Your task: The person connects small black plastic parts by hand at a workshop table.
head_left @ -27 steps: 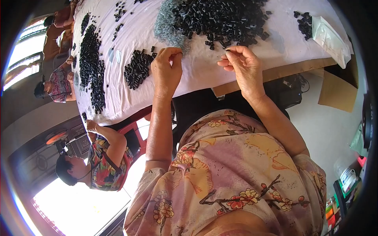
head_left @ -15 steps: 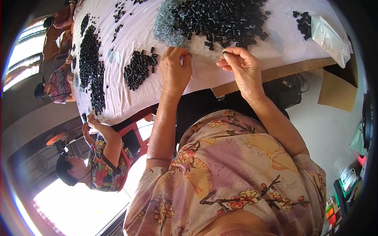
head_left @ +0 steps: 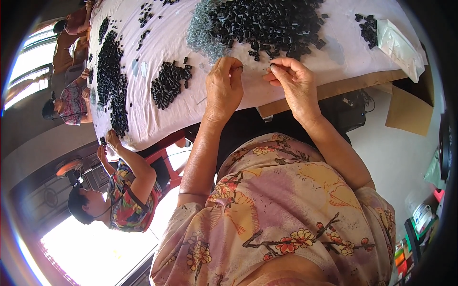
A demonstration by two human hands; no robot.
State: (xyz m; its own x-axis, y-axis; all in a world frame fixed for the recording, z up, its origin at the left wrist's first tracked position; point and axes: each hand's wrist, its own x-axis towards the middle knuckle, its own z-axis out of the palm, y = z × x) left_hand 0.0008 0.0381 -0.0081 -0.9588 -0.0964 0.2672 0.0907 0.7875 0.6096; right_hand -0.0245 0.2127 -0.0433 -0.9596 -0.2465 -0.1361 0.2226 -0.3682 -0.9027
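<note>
At the far left I see a co-worker's hand (head_left: 113, 138) now up against the near end of a long black pile (head_left: 112, 71); a moment ago it sat lower, toward the counter's edge. Next along the cloth-covered counter (head_left: 151, 125) is a smaller black pile (head_left: 169, 83), unchanged.

Then the clear pile (head_left: 202, 35), a tangle of see-through bits. My left hand (head_left: 224, 88) has shifted right, away from below that pile, and the gap to the other hand has shrunk. I judge this a carry inward, not a reach. Its thumb and forefinger are pinched narrow; something dark shows at the tips, but I can't tell what.

Beyond lies the big black heap (head_left: 272, 24) of short hollow pieces, undisturbed. Below it, my right hand (head_left: 299, 85) has held its place, thumb and forefinger closed on what looks like a small dark piece (head_left: 273, 65). The two pinches now nearly face each other.
</note>
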